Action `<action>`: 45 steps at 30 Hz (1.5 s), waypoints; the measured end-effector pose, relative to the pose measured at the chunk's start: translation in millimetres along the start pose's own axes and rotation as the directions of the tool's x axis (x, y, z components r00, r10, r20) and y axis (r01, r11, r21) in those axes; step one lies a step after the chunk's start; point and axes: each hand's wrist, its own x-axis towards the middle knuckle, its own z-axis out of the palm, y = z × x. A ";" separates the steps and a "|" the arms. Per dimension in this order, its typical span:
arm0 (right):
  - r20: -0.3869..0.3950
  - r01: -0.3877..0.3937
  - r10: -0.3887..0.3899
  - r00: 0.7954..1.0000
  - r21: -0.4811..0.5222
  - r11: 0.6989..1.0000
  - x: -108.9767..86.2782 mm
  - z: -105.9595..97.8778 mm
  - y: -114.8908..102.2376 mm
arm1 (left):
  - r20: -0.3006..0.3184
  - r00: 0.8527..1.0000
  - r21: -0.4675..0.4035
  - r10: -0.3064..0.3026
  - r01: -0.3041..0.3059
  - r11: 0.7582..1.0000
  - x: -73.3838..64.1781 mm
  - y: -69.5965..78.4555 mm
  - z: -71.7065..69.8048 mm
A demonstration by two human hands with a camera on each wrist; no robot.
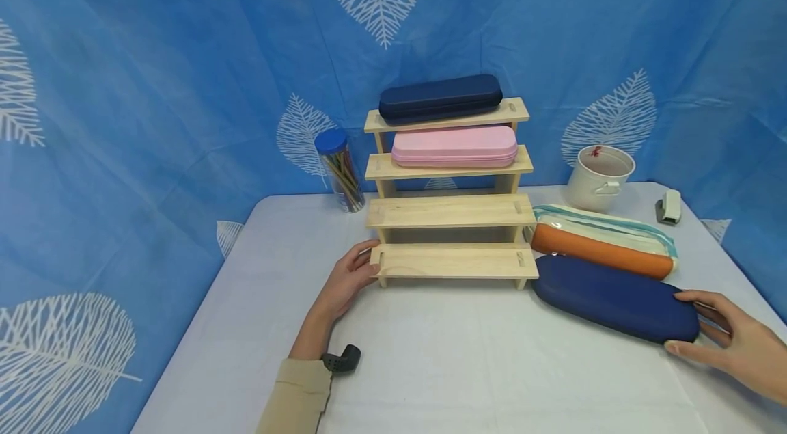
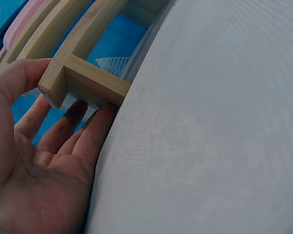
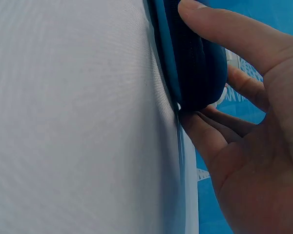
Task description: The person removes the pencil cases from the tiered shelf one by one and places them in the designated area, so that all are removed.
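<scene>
A four-tier wooden step rack stands mid-table. My left hand grips the left end of its lowest board; in the left wrist view the thumb lies at the board's end and the fingers reach under it against the leg. On the right, a navy pencil case lies slanted on the table. My right hand holds its near right end, thumb on the front side, fingers around the end. A pink pencil case rests on the second tier from the top, and a dark navy one on the top tier.
A clear pouch with orange base lies behind the held case. Further back stand a white cup and a small white stapler-like item. A blue-lidded tube of pencils leans left of the rack. Blue leaf-print curtain surrounds the table.
</scene>
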 end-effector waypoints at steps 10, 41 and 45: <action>-0.114 -0.001 0.006 0.993 0.045 0.999 6.7 0.6 6.4 | -0.004 1.000 -0.001 -0.016 0.016 1.000 -0.7 0.8 2.2; -0.260 0.240 -0.220 0.940 0.051 0.969 36.2 -12.6 -86.7 | -0.052 0.998 -0.004 0.028 -0.028 1.000 12.8 -24.4 -6.5; -0.220 0.233 -0.215 0.951 0.056 0.971 40.6 -9.7 -93.9 | -0.050 0.998 -0.011 0.030 -0.030 0.999 11.8 -25.5 -6.8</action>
